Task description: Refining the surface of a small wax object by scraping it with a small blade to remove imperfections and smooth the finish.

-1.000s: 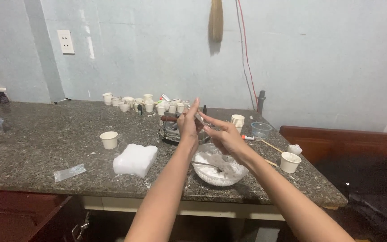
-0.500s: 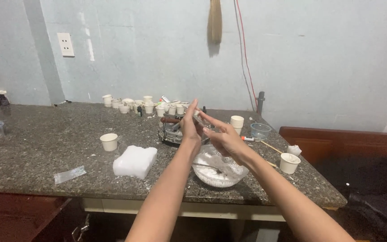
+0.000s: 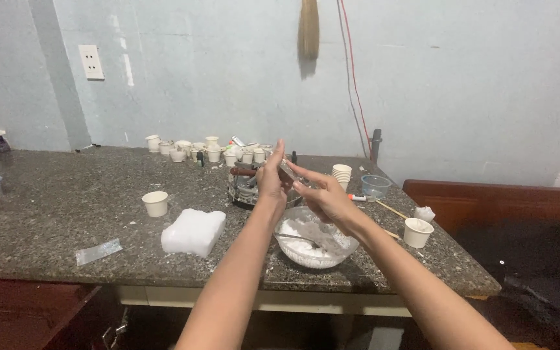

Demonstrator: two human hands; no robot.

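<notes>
The speckled grey-brown stone counter (image 3: 66,214) looks polished, with a dull sheen. The clear glass bowl (image 3: 315,249) of matt white powder is glossy. The small white cups (image 3: 155,203) look like matt paper. The white block (image 3: 193,231) seems soft and foamy. The pale blue wall (image 3: 228,71) is matt painted plaster.

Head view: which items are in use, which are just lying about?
In use: left hand, right hand, small clear item pinched between them, clear glass bowl of white powder below.
Lying about: white foam block, small white paper cup, clear plastic cup.
</notes>
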